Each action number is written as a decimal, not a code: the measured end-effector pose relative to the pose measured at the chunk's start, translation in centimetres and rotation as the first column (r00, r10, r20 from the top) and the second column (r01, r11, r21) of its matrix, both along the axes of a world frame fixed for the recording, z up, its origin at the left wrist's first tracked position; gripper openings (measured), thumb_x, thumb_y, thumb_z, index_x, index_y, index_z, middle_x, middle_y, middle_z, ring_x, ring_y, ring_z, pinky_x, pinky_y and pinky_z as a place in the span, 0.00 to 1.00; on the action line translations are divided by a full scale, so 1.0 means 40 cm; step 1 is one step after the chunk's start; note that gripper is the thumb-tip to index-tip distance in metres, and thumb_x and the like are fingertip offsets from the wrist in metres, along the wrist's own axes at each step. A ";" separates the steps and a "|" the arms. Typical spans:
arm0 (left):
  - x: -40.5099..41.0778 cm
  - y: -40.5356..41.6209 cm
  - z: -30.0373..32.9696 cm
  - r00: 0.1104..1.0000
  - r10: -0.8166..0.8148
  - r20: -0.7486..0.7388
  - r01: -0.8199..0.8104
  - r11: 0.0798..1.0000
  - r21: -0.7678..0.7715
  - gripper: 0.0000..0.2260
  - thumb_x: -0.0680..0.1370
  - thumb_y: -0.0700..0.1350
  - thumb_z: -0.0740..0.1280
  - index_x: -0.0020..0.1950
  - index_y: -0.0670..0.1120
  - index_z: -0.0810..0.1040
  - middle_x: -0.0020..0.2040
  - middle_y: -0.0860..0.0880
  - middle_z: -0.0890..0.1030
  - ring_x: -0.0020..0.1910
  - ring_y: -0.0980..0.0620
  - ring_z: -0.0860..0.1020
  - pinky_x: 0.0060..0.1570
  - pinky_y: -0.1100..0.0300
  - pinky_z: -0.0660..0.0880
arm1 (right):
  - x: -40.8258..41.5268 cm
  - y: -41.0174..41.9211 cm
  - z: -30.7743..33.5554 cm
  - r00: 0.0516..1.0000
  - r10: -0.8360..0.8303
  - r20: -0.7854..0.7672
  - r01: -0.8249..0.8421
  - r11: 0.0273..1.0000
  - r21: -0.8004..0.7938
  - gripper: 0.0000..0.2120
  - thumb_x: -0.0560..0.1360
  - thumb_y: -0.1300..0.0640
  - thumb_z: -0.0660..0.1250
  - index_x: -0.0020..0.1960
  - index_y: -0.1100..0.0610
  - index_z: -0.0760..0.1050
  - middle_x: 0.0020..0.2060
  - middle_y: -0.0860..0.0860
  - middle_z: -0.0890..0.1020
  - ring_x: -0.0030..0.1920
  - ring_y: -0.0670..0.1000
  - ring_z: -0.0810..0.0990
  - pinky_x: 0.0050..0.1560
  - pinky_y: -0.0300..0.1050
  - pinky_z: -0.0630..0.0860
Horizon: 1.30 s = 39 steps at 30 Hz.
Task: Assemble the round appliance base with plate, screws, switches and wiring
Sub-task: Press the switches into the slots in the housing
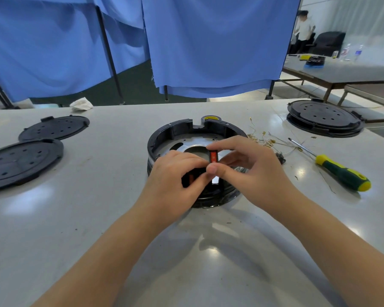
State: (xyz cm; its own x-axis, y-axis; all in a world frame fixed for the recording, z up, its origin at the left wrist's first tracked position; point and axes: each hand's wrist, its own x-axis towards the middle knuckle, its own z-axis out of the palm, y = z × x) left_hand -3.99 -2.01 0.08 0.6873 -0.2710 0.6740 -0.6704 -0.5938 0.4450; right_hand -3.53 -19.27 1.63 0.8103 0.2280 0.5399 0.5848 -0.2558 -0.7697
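1. My right hand (pixel 248 165) pinches a small black rocker switch with an orange-red face (pixel 213 156) between thumb and forefinger, the thumb at its near end and the forefinger curled over its far end; the switch hangs over the near part of the base, above a bright metal tab (pixel 215 180) just below my thumb.
2. My left hand (pixel 175 173) lies just beside the right, fingers curled down onto the near rim of the base over a second dark switch with a reddish face (pixel 190 178); I cannot tell whether those fingers truly grip it or only press on it.
3. Both hands work over the round black plastic appliance base (pixel 175 131), which sits open side up in the middle of the pale grey table (pixel 98 218); a shiny round metal plate with a central hole (pixel 186 144) lies inside it, and a yellow-topped part (pixel 211 117) shows at the notch on its far rim.
4. To the right of the base lies a tangle of thin wires with brass-coloured terminals (pixel 266 140); beyond them lies a screwdriver with a green and yellow handle (pixel 341 173), its tip pointing towards the wires.
5. Two flat black perforated round covers (pixel 20 162) lie at the left; another black round base with its cover on (pixel 324 117) stands at the far right.
6. Blue cloth curtains (pixel 208 41) hang behind the table.
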 end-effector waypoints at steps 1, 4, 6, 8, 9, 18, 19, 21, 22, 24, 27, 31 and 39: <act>-0.003 -0.002 0.003 1.000 0.006 0.017 -0.006 1.000 -0.020 0.09 0.75 0.50 0.70 0.47 0.46 0.85 0.43 0.57 0.83 0.47 0.59 0.76 0.51 0.58 0.72 | 0.000 -0.001 0.001 1.000 0.010 -0.018 -0.010 1.000 0.022 0.15 0.68 0.59 0.76 0.53 0.51 0.80 0.45 0.44 0.83 0.41 0.45 0.84 0.44 0.33 0.77; -0.009 -0.006 0.010 0.995 0.059 0.087 -0.053 0.997 -0.063 0.14 0.72 0.53 0.71 0.49 0.44 0.85 0.45 0.57 0.82 0.47 0.58 0.77 0.50 0.61 0.73 | 0.000 -0.004 0.005 0.998 0.038 -0.052 -0.034 0.998 0.059 0.17 0.65 0.57 0.77 0.52 0.53 0.81 0.44 0.45 0.84 0.40 0.46 0.84 0.43 0.34 0.78; -0.011 -0.005 0.012 0.988 0.088 0.130 -0.082 0.995 -0.052 0.14 0.72 0.52 0.70 0.48 0.43 0.85 0.45 0.53 0.83 0.47 0.58 0.77 0.49 0.60 0.72 | -0.002 -0.006 0.006 0.998 0.038 -0.052 -0.035 0.998 0.047 0.18 0.63 0.56 0.78 0.52 0.52 0.80 0.44 0.44 0.84 0.40 0.45 0.84 0.43 0.33 0.77; -0.015 -0.004 0.016 0.987 0.087 0.131 -0.080 0.995 -0.057 0.12 0.73 0.51 0.69 0.48 0.44 0.85 0.45 0.55 0.83 0.47 0.58 0.77 0.50 0.59 0.73 | -0.004 -0.007 0.009 0.998 0.032 -0.049 -0.032 0.999 0.019 0.20 0.63 0.55 0.79 0.54 0.52 0.80 0.45 0.44 0.84 0.41 0.45 0.84 0.43 0.32 0.77; -0.018 -0.005 0.019 0.991 0.081 0.108 -0.072 0.994 -0.086 0.09 0.73 0.49 0.70 0.48 0.46 0.84 0.44 0.58 0.82 0.46 0.59 0.77 0.49 0.60 0.73 | -0.005 -0.008 0.010 0.999 0.030 -0.044 -0.029 1.000 0.008 0.20 0.64 0.55 0.79 0.54 0.52 0.80 0.46 0.43 0.84 0.41 0.44 0.84 0.44 0.32 0.77; -0.025 -0.004 0.037 0.957 -0.070 -0.282 -0.037 0.933 -0.358 0.13 0.78 0.40 0.68 0.47 0.60 0.81 0.40 0.63 0.84 0.42 0.65 0.81 0.43 0.74 0.74 | 0.001 -0.019 0.021 0.988 0.035 -0.150 -0.026 0.998 0.058 0.09 0.74 0.65 0.69 0.47 0.52 0.81 0.39 0.51 0.85 0.39 0.50 0.84 0.44 0.45 0.82; -0.026 -0.005 0.038 0.951 -0.085 -0.297 -0.030 0.930 -0.365 0.13 0.78 0.40 0.68 0.46 0.61 0.81 0.40 0.63 0.84 0.42 0.65 0.81 0.43 0.74 0.73 | 0.000 -0.020 0.022 0.983 0.054 -0.176 -0.043 0.997 0.065 0.08 0.75 0.65 0.68 0.48 0.53 0.81 0.38 0.52 0.85 0.38 0.49 0.84 0.43 0.41 0.80; -0.026 -0.005 0.039 0.938 -0.110 -0.329 -0.025 0.923 -0.383 0.12 0.78 0.41 0.69 0.47 0.61 0.82 0.41 0.63 0.84 0.43 0.65 0.81 0.43 0.74 0.74 | -0.001 -0.022 0.025 0.971 0.091 -0.222 -0.079 0.995 0.066 0.08 0.76 0.64 0.66 0.51 0.55 0.81 0.38 0.52 0.84 0.36 0.49 0.82 0.42 0.38 0.78; -0.025 -0.005 0.040 0.931 -0.122 -0.344 -0.025 0.919 -0.394 0.11 0.77 0.42 0.69 0.46 0.60 0.83 0.41 0.62 0.85 0.43 0.64 0.82 0.43 0.73 0.75 | -0.002 -0.022 0.026 0.962 0.113 -0.248 -0.098 0.993 0.070 0.08 0.77 0.64 0.65 0.53 0.56 0.80 0.38 0.53 0.84 0.36 0.49 0.82 0.41 0.37 0.78; -0.026 -0.005 0.039 0.917 -0.157 -0.367 -0.021 0.900 -0.436 0.09 0.75 0.45 0.71 0.43 0.61 0.84 0.38 0.59 0.85 0.40 0.62 0.83 0.42 0.72 0.75 | -0.004 -0.020 0.026 0.941 0.155 -0.301 -0.130 0.986 0.101 0.10 0.78 0.64 0.63 0.57 0.58 0.78 0.37 0.54 0.83 0.35 0.49 0.81 0.40 0.37 0.77; -0.025 -0.002 0.037 0.900 -0.193 -0.390 -0.014 0.882 -0.471 0.07 0.76 0.49 0.69 0.41 0.59 0.85 0.36 0.54 0.85 0.37 0.60 0.82 0.39 0.72 0.74 | -0.001 -0.021 0.028 0.899 0.209 -0.386 -0.160 0.975 0.156 0.13 0.79 0.65 0.61 0.60 0.56 0.77 0.33 0.49 0.82 0.34 0.49 0.81 0.39 0.37 0.77; -0.020 0.001 0.036 0.906 -0.194 -0.376 -0.016 0.871 -0.490 0.07 0.76 0.46 0.71 0.42 0.58 0.85 0.37 0.55 0.85 0.37 0.60 0.82 0.39 0.71 0.75 | 0.004 -0.035 0.034 0.832 0.312 -0.458 -0.256 0.949 0.182 0.13 0.76 0.60 0.65 0.56 0.48 0.81 0.37 0.50 0.82 0.38 0.51 0.83 0.43 0.40 0.79; -0.016 -0.001 0.028 0.926 -0.112 -0.359 -0.053 0.906 -0.419 0.08 0.76 0.43 0.71 0.40 0.55 0.84 0.34 0.58 0.83 0.35 0.63 0.80 0.37 0.72 0.73 | 0.011 -0.061 0.043 0.769 0.384 -0.511 -0.366 0.920 0.140 0.16 0.72 0.61 0.70 0.58 0.51 0.80 0.42 0.52 0.85 0.49 0.56 0.84 0.47 0.40 0.79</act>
State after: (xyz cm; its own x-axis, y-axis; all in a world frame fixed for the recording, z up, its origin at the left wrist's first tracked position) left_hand -4.63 -2.03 1.20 0.9022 -0.0484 0.4287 -0.4241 -0.2815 0.8608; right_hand -3.10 -21.72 3.34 0.8223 0.5640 0.0754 0.1402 -0.0724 -0.9875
